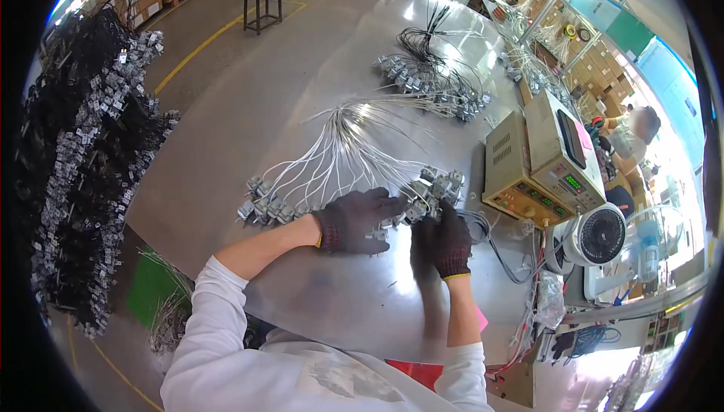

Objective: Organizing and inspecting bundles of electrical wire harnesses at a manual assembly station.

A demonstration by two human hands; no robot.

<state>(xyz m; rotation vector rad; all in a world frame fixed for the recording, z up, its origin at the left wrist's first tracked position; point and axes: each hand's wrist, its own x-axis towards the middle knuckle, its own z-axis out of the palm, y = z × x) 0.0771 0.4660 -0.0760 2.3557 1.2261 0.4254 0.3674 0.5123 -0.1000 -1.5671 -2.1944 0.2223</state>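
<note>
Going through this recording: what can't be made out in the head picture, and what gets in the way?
All in the head view:
The left hand in a black knitted glove hides some small silver-grey boxy parts; their count is unclear.
The right hand in a black knitted glove has dark, merging fingers, obscuring its exact grip.
What the co-worker in light clothing handles is too small and blurred.

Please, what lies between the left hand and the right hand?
Between the left hand and right hand, the head view shows part of a cluster of small grey parts.
</note>
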